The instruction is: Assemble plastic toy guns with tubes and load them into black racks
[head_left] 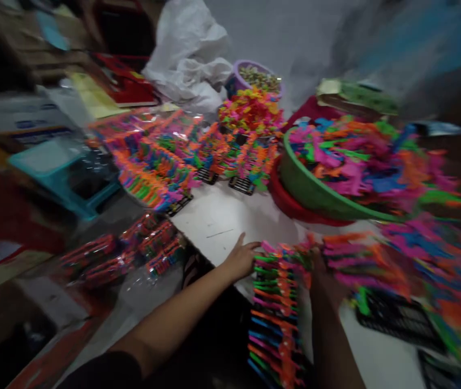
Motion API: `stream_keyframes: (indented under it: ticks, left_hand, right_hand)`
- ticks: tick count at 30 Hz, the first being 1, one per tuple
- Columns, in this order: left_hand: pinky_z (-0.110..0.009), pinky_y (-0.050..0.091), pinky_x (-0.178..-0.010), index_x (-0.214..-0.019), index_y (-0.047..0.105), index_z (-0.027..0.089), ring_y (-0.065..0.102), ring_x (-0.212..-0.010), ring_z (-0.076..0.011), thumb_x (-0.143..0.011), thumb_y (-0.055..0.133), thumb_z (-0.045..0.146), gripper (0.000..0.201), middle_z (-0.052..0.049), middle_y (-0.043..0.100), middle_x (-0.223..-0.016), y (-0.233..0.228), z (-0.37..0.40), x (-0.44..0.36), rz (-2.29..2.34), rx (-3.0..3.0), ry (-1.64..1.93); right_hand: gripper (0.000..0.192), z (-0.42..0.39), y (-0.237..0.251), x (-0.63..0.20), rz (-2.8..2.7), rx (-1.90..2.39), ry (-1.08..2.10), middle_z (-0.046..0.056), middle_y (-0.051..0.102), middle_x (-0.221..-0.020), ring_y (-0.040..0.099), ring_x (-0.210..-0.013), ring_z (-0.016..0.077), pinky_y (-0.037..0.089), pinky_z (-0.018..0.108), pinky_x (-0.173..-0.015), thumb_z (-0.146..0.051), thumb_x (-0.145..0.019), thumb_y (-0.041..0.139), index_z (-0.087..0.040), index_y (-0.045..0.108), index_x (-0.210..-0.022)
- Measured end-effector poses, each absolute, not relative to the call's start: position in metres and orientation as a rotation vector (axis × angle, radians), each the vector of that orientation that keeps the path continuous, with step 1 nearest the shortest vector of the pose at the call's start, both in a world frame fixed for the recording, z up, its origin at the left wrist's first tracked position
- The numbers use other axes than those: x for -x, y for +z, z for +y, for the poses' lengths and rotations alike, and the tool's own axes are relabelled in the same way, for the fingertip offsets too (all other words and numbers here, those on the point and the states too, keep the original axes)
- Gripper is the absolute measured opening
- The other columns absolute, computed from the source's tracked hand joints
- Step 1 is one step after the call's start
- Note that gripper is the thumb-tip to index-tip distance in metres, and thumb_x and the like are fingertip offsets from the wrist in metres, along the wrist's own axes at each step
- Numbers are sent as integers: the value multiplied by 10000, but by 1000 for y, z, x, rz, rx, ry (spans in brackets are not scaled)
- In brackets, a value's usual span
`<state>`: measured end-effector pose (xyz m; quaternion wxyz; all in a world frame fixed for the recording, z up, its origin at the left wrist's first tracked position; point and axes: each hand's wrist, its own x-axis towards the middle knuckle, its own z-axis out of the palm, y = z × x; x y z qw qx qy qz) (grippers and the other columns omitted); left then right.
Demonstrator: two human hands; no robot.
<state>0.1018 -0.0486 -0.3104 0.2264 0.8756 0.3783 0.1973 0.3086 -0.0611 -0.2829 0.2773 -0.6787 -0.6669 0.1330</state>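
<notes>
In front of me stands a black rack filled with a row of thin plastic pieces (273, 308) in green, orange, pink and blue, its near end reaching past the table edge. My left hand (240, 260) is at the rack's far left corner, thumb raised and fingers stretched towards the pieces; whether it bears any weight I cannot tell. On the opposite side, my right hand (322, 265) is dark and smeared by motion, close to small orange and pink pieces. Its fingers cannot be made out.
A green basin (315, 186) heaped with colourful plastic pieces sits in a red basin (282, 200). Filled racks (153, 167) line the white table's (218, 216) far left. Black racks (400, 319) and loose pieces lie right. A blue stool (52, 162) and wrapped packs (120, 251) are left.
</notes>
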Motion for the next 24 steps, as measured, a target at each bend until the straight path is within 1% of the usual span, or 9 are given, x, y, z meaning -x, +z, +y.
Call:
stream_keyframes:
  ticks: [2, 4, 9, 12, 15, 17, 19, 21, 24]
  left_hand:
    - [-591, -21, -1026, -929, 625, 344, 421, -1173, -176, -782, 511, 188, 243, 41, 646, -1039, -311, -45, -102, 1044, -2395, 608]
    - [-572, 6, -1038, -899, 638, 331, 450, -1140, -174, -759, 540, 177, 231, 32, 654, -1013, -310, -40, -103, 1030, -2389, 638]
    - [-559, 73, -1039, -879, 660, 276, 512, -1027, -186, -714, 601, 185, 198, -34, 646, -975, -307, -25, -109, 1026, -2421, 622]
    - [-555, 115, -1030, -832, 672, 249, 515, -988, -203, -709, 617, 247, 135, -49, 643, -918, -308, -19, -111, 1034, -2440, 615]
    - [-531, 153, -1027, -800, 672, 250, 516, -945, -201, -700, 615, 268, 116, -35, 641, -856, -310, -16, -112, 1008, -2483, 617]
    - [-511, 178, -1024, -783, 671, 243, 514, -926, -200, -695, 605, 252, 111, -33, 638, -825, -312, -15, -112, 986, -2514, 621]
    - [-499, 198, -1020, -782, 671, 233, 514, -914, -201, -692, 598, 248, 116, -36, 638, -811, -312, -15, -113, 987, -2530, 616]
    - [-491, 209, -1021, -813, 669, 228, 517, -916, -201, -689, 599, 258, 145, -41, 641, -849, -311, -18, -114, 1025, -2518, 607]
    - [-474, 225, -1022, -893, 657, 228, 506, -963, -202, -699, 590, 276, 210, -45, 633, -955, -308, -27, -114, 1160, -2448, 626]
  right_hand:
    - [349, -62, -272, -330, -1583, 2051, 230, 83, 622, -691, 573, -589, 149, 445, 248, -532, -377, -824, 485, -62, 625, -768]
    - [294, -63, -263, -347, -1425, 2225, 201, 107, 633, -655, 592, -609, 200, 418, 255, -508, -360, -748, 568, -76, 643, -750]
    - [444, -71, -249, -374, -1501, 2365, 316, 97, 644, -851, 598, -796, 235, 435, 296, -651, -467, -688, 574, -138, 612, -984]
    - [556, -86, -243, -385, -1458, 2513, 56, 169, 603, -971, 557, -898, 299, 420, 388, -746, -454, -652, 610, -91, 565, -1071]
    - [413, -101, -246, -377, -1356, 2281, -269, 191, 569, -1036, 512, -978, 294, 384, 436, -834, -315, -739, 529, -67, 560, -1068]
    - [286, -104, -256, -360, -1487, 1931, -148, 135, 599, -992, 528, -958, 230, 399, 389, -854, -230, -796, 439, -117, 594, -1008]
    - [265, -98, -268, -338, -1715, 1617, 205, 82, 622, -975, 555, -927, 175, 429, 324, -843, -189, -816, 412, -168, 609, -992]
    - [296, -83, -280, -320, -1891, 1469, 495, 68, 610, -1057, 542, -992, 158, 411, 299, -891, -142, -789, 455, -181, 602, -1043]
    - [349, -59, -287, -307, -2090, 1354, 718, 48, 574, -1142, 493, -1083, 166, 357, 291, -957, -107, -717, 551, -200, 611, -1049]
